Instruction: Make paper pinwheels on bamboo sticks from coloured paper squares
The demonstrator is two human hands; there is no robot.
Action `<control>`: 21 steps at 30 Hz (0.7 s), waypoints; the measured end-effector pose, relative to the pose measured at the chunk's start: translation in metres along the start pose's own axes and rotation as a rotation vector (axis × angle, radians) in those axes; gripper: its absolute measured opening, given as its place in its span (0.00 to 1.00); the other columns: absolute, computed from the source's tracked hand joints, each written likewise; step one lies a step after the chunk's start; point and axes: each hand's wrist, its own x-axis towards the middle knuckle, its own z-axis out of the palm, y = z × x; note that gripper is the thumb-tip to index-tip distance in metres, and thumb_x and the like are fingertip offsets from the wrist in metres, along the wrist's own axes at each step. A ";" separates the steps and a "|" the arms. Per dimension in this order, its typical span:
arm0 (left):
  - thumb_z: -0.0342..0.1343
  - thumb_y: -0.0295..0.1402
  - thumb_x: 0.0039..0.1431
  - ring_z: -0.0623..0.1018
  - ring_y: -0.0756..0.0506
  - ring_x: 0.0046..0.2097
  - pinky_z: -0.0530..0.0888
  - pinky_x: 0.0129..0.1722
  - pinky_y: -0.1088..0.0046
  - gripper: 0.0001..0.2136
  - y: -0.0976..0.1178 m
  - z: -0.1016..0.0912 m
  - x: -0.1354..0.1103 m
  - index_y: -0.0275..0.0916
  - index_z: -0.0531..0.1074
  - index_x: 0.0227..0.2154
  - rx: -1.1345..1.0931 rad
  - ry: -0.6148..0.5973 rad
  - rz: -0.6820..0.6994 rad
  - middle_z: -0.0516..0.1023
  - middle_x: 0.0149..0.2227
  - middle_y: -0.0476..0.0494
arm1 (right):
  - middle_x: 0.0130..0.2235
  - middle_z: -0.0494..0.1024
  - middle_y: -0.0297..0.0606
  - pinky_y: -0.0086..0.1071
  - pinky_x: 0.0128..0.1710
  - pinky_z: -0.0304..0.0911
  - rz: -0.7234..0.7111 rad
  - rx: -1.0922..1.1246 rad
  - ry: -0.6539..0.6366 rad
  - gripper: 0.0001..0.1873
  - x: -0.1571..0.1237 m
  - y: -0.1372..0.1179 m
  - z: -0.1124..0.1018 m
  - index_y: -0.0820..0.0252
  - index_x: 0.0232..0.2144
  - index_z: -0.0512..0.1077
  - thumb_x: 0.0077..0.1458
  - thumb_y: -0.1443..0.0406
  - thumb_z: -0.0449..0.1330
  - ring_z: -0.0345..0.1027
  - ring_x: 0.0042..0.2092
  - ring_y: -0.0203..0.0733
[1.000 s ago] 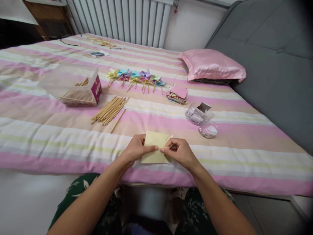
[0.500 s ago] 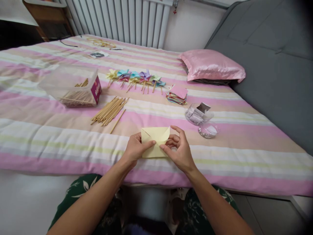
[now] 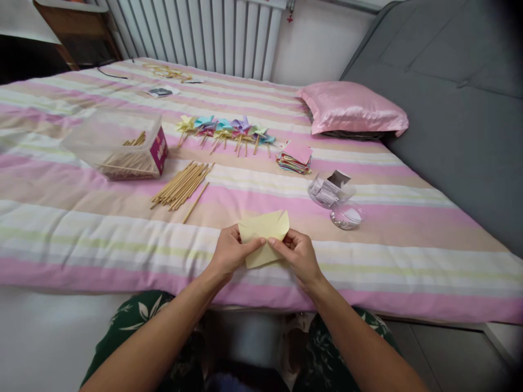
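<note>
A yellow paper square [image 3: 261, 224] with slits at its corners is held up over the bed's near edge. My left hand [image 3: 232, 249] grips its left side, thumb flat on the front and fingers behind. On the right side, my right hand [image 3: 300, 256] pinches the paper too, its thumb almost meeting the left thumb near the middle. Beyond the hands lie a pile of wooden sticks [image 3: 182, 186] and one separate stick [image 3: 196, 203]. Finished paper pinwheels [image 3: 241, 126] on sticks lie in a row farther back.
A clear plastic box [image 3: 118, 147] of sticks stands on the left. Right of the pinwheels is a stack of coloured paper squares [image 3: 293, 157]. Two small clear containers [image 3: 327, 190] with small items sit nearer on the right. A pink pillow [image 3: 355, 109] lies by the grey headboard [image 3: 441, 98].
My right fingers, partly spread before, have closed in on the paper's right side. The paper has tilted slightly, its right side now higher.
</note>
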 end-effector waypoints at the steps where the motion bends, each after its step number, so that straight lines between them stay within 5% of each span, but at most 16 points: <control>1: 0.68 0.31 0.37 0.75 0.48 0.31 0.71 0.31 0.75 0.16 0.001 0.000 0.000 0.33 0.76 0.32 0.014 -0.014 -0.013 0.80 0.33 0.43 | 0.36 0.80 0.39 0.34 0.36 0.67 0.012 0.009 0.005 0.14 0.000 0.000 0.000 0.60 0.34 0.75 0.45 0.58 0.65 0.73 0.36 0.44; 6: 0.66 0.33 0.41 0.75 0.48 0.30 0.69 0.30 0.76 0.15 0.009 -0.009 0.000 0.33 0.76 0.34 0.027 -0.195 -0.099 0.79 0.30 0.44 | 0.32 0.80 0.39 0.31 0.32 0.65 0.141 0.046 -0.025 0.14 0.001 -0.009 -0.005 0.63 0.31 0.76 0.41 0.60 0.66 0.72 0.32 0.42; 11: 0.61 0.38 0.49 0.71 0.51 0.25 0.65 0.24 0.79 0.11 0.018 -0.018 0.001 0.33 0.75 0.24 0.060 -0.261 -0.135 0.75 0.22 0.47 | 0.31 0.80 0.38 0.29 0.30 0.63 0.275 0.066 -0.124 0.13 0.003 -0.017 -0.012 0.64 0.30 0.76 0.40 0.63 0.66 0.71 0.30 0.38; 21: 0.66 0.36 0.40 0.74 0.47 0.29 0.68 0.28 0.75 0.13 0.012 -0.018 0.000 0.32 0.77 0.28 0.298 -0.258 -0.213 0.79 0.29 0.41 | 0.33 0.79 0.39 0.28 0.30 0.62 0.205 -0.072 -0.221 0.11 0.001 -0.010 -0.014 0.63 0.32 0.76 0.44 0.64 0.64 0.71 0.32 0.38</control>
